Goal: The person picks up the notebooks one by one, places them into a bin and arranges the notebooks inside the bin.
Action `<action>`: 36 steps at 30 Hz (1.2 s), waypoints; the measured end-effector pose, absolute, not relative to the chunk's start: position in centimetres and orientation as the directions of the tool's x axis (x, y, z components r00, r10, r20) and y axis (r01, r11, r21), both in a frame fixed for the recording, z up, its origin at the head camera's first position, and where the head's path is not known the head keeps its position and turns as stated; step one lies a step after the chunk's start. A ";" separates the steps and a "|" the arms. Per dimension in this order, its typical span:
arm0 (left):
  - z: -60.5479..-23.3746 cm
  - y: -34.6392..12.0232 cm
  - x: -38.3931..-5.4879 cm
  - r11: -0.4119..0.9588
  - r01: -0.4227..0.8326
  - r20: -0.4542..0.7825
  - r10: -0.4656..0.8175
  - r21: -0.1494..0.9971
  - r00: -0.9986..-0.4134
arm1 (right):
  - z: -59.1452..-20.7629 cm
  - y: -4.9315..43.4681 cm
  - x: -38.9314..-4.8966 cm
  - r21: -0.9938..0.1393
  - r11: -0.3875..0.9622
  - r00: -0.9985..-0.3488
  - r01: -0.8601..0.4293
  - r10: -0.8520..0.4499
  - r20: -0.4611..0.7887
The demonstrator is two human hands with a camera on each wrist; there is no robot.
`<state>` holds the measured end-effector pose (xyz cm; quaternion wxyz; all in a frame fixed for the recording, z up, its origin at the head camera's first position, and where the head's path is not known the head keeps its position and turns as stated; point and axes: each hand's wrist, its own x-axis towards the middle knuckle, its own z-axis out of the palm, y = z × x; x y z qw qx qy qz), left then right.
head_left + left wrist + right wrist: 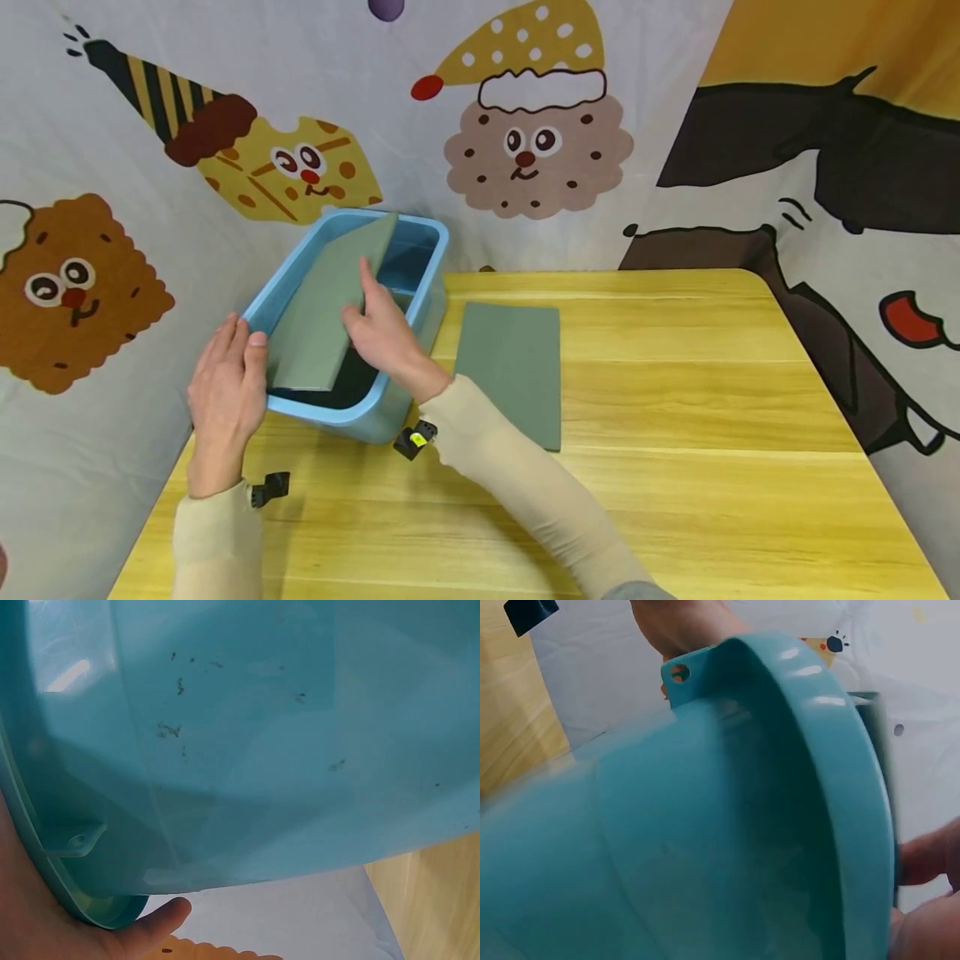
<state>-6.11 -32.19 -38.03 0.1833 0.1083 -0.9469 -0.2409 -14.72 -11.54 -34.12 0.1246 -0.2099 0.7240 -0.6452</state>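
Note:
A green rectangular board (322, 308) lies slanted across the mouth of a light-blue plastic bin (360, 408), its near end inside the rim. My right hand (386, 329) holds the board by its right edge, one finger stretched along the top; the other fingers are hidden below. At the bin's near left corner, my left hand (225, 387) rests against the rim with fingers fairly straight. In the left wrist view, part of that hand (37, 922) touches the bin's rim. The right wrist view shows the bin's side (690, 825), blurred, with fingertips (922, 859) beyond the rim.
A second green board (517, 367) lies flat on the wooden table (675, 467), right of the bin. Something greenish is partly visible inside the bin. Behind the table hangs a cloth (405, 167) printed with cartoon figures, close to the bin's far side.

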 end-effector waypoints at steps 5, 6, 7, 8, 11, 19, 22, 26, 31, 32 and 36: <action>-38.0 -32.3 -6.1 0.861 -0.128 0.269 -0.290 0.491 -0.918 | -34.2 -10.9 -14.6 -0.960 0.170 -0.881 -0.224 -0.457 0.124; -38.0 -32.4 -6.1 0.862 -0.130 0.266 -0.290 0.490 -0.919 | -34.2 -10.7 -14.4 -0.950 0.195 -0.887 -0.243 -0.442 0.136; -38.0 -32.3 -6.1 0.860 -0.134 0.258 -0.291 0.492 -0.922 | -34.3 -10.3 -14.3 -0.945 0.206 -0.892 -0.253 -0.429 0.146; -38.0 -32.3 -6.2 0.860 -0.137 0.253 -0.292 0.492 -0.922 | -34.4 -10.0 -14.2 -0.940 0.216 -0.896 -0.265 -0.415 0.158; -38.0 -32.3 -6.2 0.858 -0.148 0.244 -0.300 0.492 -0.922 | -35.2 -8.7 -14.0 -0.922 0.240 -0.903 -0.305 -0.380 0.200; -37.8 -32.2 -6.4 0.857 -0.161 0.233 -0.306 0.490 -0.923 | -37.4 -4.3 -13.5 -0.887 0.211 -0.875 -0.411 -0.364 0.319; -37.8 -32.1 -6.4 0.859 -0.162 0.233 -0.306 0.485 -0.923 | -38.1 -2.6 -13.3 -0.879 0.220 -0.871 -0.423 -0.367 0.327; -37.8 -32.2 -6.3 0.861 -0.165 0.236 -0.308 0.481 -0.921 | -38.9 -0.4 -12.8 -0.859 0.262 -0.866 -0.439 -0.378 0.328; -37.8 -32.1 -6.4 0.861 -0.172 0.223 -0.308 0.478 -0.925 | -40.1 2.4 -12.5 -0.826 0.347 -0.867 -0.445 -0.399 0.299; -37.8 -32.1 -6.4 0.861 -0.174 0.219 -0.309 0.478 -0.925 | -40.4 2.9 -12.5 -0.818 0.365 -0.867 -0.444 -0.405 0.290; -37.8 -32.1 -6.4 0.859 -0.180 0.211 -0.312 0.479 -0.926 | -41.7 4.8 -12.5 -0.770 0.456 -0.869 -0.447 -0.427 0.251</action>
